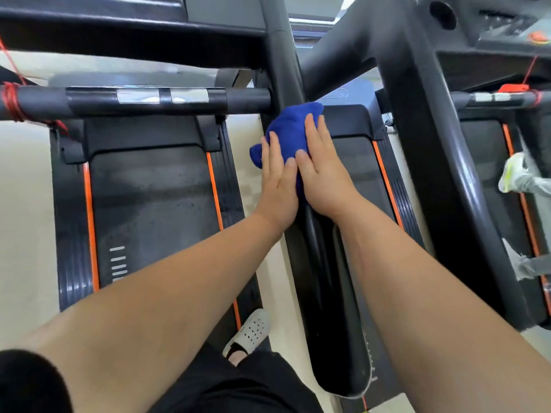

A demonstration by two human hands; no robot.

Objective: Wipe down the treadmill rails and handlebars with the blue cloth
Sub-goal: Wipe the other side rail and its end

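Your left hand (278, 186) and right hand (323, 177) lie side by side, flat on the blue cloth (293, 120), with the fingers straight and close together rather than curled and the thumbs next to each other in the middle. The cloth is bunched on the far end of the black side rail (325, 278), where that rail meets the upright post (283, 70), and one corner hangs off the rail's left edge. The crosswise handlebar (167, 98) ends just left of the cloth, apart from it.

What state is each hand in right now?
Left hand: open, fingers flat, pressing the blue cloth on the rail.
Right hand: open, pressing the same cloth.
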